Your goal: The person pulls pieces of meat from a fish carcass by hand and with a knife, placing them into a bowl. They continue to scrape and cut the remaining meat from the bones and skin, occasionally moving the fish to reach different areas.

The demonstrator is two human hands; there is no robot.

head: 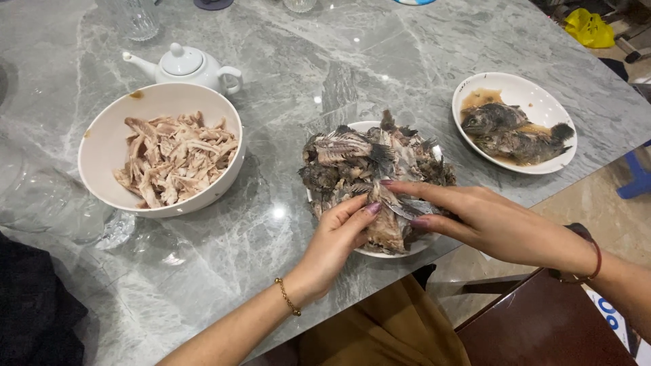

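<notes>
— Holding what, the two hands?

— Both are on one fish piece (385, 227), dark skin w/ pale flesh, at the near edge of the white plate (365, 126). Left hand (336, 240) pinches it from the left side, thumb and fingertips closed on the piece. Right hand (491, 220) comes from the right, fingers stretched over it, thumb under; it grasps the same piece.

— And the plate, where is it?

— Centre of the grey marble table (285, 54), near the front edge. It is heaped w/ fish bones and skin (352, 152), a spine w/ ribs lies on top-left of the heap.

— Other things around?

— Left of the plate, well apart: a big white bowl (102, 135) full of shredded fish meat (175, 157). Behind that bowl, just beside it, a small white teapot (186, 66) w/ lid on. To the right, a white oval dish (536, 95) w/ two whole cooked fish (515, 135) in brown sauce. A clear glass (139, 17) stands at the far left.

— Anything on the wrists?

— Gold bracelet (287, 298) on left wrist, red-brown band (595, 261) on right one.
</notes>
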